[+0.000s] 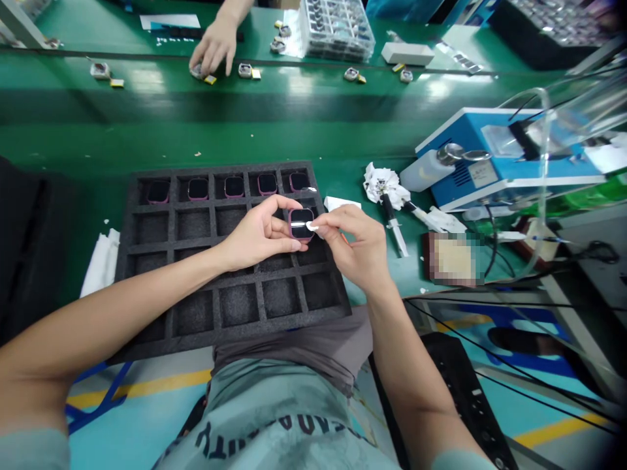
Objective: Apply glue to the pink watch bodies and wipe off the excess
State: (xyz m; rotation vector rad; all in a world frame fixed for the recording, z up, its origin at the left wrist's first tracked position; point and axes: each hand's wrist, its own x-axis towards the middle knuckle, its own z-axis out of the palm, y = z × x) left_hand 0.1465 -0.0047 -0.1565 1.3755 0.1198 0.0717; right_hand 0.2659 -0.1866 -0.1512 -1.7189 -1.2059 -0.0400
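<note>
The left hand (262,232) grips a pink-rimmed watch (300,225) by its edges, above the dark foam tray (284,324), while the right hand (360,245) comes close to it, pinching a small white wad (311,226) at the screen's right side. Work on this piece seems under way, and it is not yet set down. Beyond the hands, five similar watches (234,187) sit in the far row; whether they are finished, I cannot tell.

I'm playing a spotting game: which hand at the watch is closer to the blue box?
Right. The right hand, pinching something white, is left of the blue box in the picture; the left hand, holding the watch, is farther left.
</note>
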